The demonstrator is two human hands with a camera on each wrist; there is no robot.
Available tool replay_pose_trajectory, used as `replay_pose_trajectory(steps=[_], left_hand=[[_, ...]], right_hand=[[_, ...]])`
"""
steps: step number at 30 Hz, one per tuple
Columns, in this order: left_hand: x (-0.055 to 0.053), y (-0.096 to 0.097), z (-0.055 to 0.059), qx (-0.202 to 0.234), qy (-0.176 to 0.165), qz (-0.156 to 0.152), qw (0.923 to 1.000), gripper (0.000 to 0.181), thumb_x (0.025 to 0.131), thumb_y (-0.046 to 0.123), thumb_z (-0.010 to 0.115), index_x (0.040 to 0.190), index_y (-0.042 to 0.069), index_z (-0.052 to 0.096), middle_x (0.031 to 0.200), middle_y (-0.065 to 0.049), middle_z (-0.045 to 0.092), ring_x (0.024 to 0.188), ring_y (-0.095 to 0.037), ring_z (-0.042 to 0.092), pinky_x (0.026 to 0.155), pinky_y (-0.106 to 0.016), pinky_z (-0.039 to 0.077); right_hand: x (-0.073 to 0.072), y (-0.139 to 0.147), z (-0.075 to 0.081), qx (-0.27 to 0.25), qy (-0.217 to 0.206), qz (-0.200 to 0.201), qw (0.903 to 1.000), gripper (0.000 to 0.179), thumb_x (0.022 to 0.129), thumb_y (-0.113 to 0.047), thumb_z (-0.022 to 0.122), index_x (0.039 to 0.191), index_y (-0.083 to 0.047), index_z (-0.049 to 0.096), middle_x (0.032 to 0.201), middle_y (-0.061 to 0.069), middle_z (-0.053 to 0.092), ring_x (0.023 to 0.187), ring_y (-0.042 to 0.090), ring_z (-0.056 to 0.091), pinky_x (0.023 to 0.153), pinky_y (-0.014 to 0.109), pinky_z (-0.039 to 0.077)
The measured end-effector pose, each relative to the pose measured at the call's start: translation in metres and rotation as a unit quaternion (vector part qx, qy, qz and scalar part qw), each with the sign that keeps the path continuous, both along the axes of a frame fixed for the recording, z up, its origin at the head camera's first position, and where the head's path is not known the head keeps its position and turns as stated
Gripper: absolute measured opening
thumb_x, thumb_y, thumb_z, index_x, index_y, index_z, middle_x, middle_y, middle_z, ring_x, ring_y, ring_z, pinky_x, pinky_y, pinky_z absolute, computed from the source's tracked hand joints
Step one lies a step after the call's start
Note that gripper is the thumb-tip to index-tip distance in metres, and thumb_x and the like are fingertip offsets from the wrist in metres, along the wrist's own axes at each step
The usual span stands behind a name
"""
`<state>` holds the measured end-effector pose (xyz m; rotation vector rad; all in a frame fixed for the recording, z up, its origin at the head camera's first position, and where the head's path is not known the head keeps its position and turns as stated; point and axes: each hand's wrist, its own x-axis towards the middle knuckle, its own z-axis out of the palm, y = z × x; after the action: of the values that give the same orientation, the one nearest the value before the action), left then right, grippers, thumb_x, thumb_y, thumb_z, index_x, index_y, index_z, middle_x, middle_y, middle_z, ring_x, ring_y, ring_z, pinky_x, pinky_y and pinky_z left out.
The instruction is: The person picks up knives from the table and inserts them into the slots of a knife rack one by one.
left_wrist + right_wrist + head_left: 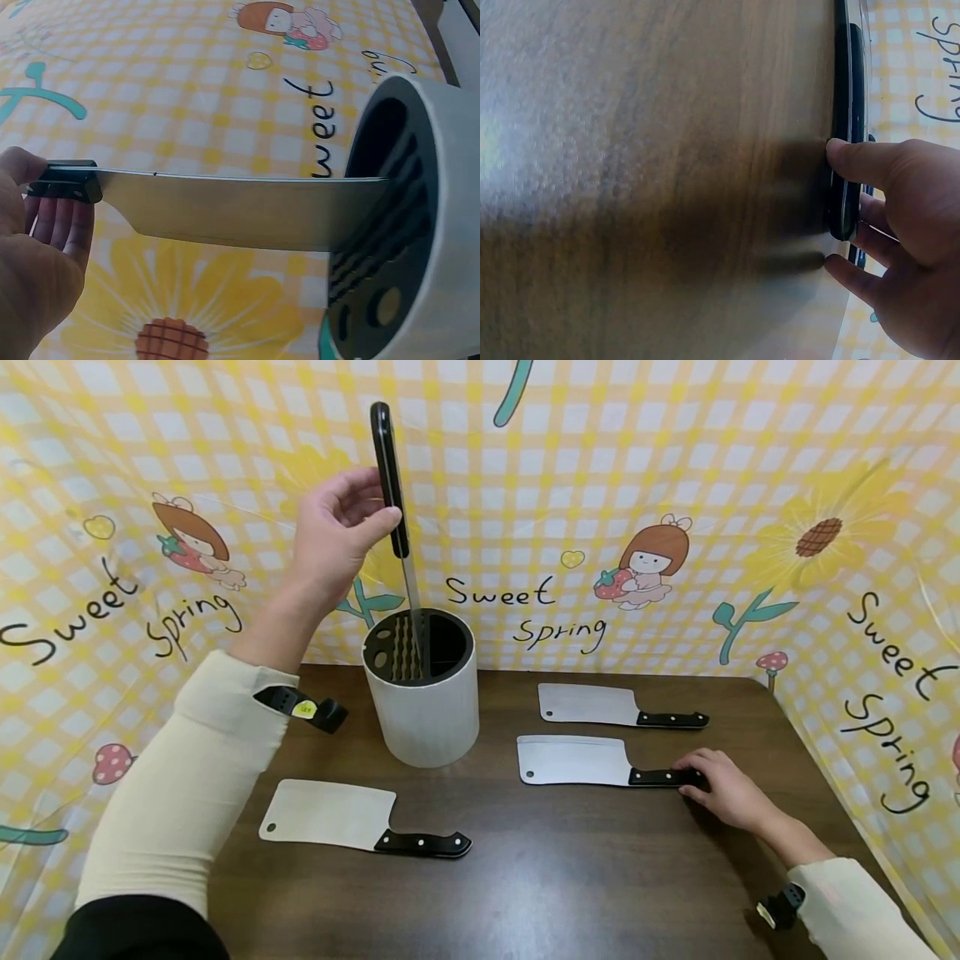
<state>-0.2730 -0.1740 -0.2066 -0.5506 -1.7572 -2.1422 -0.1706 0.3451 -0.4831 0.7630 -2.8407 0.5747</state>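
Note:
Raised at the left, my left hand [341, 527] pinches the black handle of a kitchen knife [386, 460] between thumb and fingers. Its blade [225, 211] points down, the tip end inside the slotted top of a white round knife block [431, 727]. Wavy dividers and holes fill one side of that top. On the right, my right hand [723, 789] has thumb and fingers on either side of the black handle end of a cleaver [573, 760], which lies flat on the table. The right wrist view shows this handle [846, 112] edge-on, the thumb against it.
Another cleaver [588, 703] lies just behind the one at my right hand, handle to the right. A third cleaver [330, 814] lies front left of the block on the brown table [570, 877]. A yellow checked cloth [480, 468] stands around the back and sides.

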Motion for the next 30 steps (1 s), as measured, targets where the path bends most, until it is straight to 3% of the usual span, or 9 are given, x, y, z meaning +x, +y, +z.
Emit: replay_pose_trajectory(steps=[2, 9, 14, 16, 19, 23, 30], left_hand=[[-0.003, 0.000, -0.005, -0.011, -0.003, 0.000, 0.9999, 0.033, 0.088, -0.015, 0.067, 0.119, -0.004, 0.067, 0.110, -0.008, 0.067, 0.098, -0.020, 0.063, 0.084, -0.021, 0.055], [-0.007, -0.002, -0.023, -0.077, -0.025, 0.018, 0.9966, 0.033, 0.090, -0.009, 0.068, 0.123, -0.003, 0.065, 0.109, -0.004, 0.067, 0.097, -0.017, 0.063, 0.083, -0.018, 0.054], [-0.009, -0.003, -0.033, -0.108, -0.038, 0.019, 0.9932, 0.035, 0.091, -0.006, 0.069, 0.125, -0.002, 0.063, 0.109, -0.002, 0.066, 0.100, -0.016, 0.062, 0.084, -0.019, 0.054], [-0.010, -0.004, -0.037, -0.117, -0.041, 0.014, 0.9922, 0.035, 0.092, -0.006, 0.069, 0.126, -0.002, 0.063, 0.110, -0.002, 0.066, 0.101, -0.016, 0.062, 0.085, -0.019, 0.054], [-0.010, -0.005, -0.042, -0.131, -0.044, 0.013, 0.9903, 0.036, 0.092, -0.005, 0.069, 0.127, -0.002, 0.062, 0.111, -0.002, 0.065, 0.102, -0.015, 0.062, 0.085, -0.019, 0.054], [-0.009, -0.007, -0.048, -0.150, -0.049, 0.018, 0.9873, 0.036, 0.093, -0.003, 0.069, 0.128, -0.001, 0.061, 0.110, 0.000, 0.065, 0.103, -0.015, 0.062, 0.085, -0.019, 0.054], [-0.011, -0.009, -0.060, -0.172, -0.053, 0.021, 0.9835, 0.036, 0.093, -0.002, 0.070, 0.128, -0.001, 0.061, 0.108, 0.001, 0.065, 0.102, -0.014, 0.063, 0.084, -0.019, 0.054]], right_hand=[[0.000, 0.001, 0.000, 0.000, 0.010, 0.004, 0.9999, 0.027, 0.079, 0.000, 0.083, 0.103, -0.004, 0.071, 0.105, 0.011, 0.068, 0.101, 0.036, 0.061, 0.089, 0.052, 0.046], [-0.001, 0.004, 0.005, -0.012, -0.020, 0.019, 0.9996, 0.026, 0.077, -0.002, 0.086, 0.096, -0.009, 0.070, 0.102, 0.007, 0.067, 0.097, 0.032, 0.061, 0.086, 0.051, 0.049], [0.000, 0.009, 0.010, -0.028, -0.036, 0.031, 0.9985, 0.026, 0.076, -0.004, 0.088, 0.093, -0.013, 0.069, 0.100, 0.000, 0.067, 0.095, 0.022, 0.062, 0.084, 0.039, 0.051], [0.002, 0.012, 0.014, -0.041, -0.065, 0.020, 0.9969, 0.025, 0.078, -0.008, 0.087, 0.095, -0.015, 0.070, 0.101, -0.002, 0.068, 0.096, 0.017, 0.062, 0.082, 0.032, 0.052], [0.004, 0.017, 0.023, -0.062, -0.125, -0.006, 0.9903, 0.022, 0.083, -0.013, 0.085, 0.099, -0.017, 0.071, 0.101, -0.004, 0.068, 0.092, 0.009, 0.059, 0.078, 0.025, 0.049], [0.005, 0.022, 0.033, -0.111, -0.179, -0.008, 0.9776, 0.018, 0.087, -0.014, 0.082, 0.102, -0.016, 0.072, 0.098, 0.000, 0.067, 0.083, 0.008, 0.055, 0.069, 0.024, 0.046], [0.008, 0.029, 0.047, -0.202, -0.186, 0.009, 0.9615, 0.017, 0.090, -0.003, 0.075, 0.106, -0.008, 0.069, 0.088, -0.002, 0.066, 0.074, 0.009, 0.056, 0.061, 0.025, 0.046]])
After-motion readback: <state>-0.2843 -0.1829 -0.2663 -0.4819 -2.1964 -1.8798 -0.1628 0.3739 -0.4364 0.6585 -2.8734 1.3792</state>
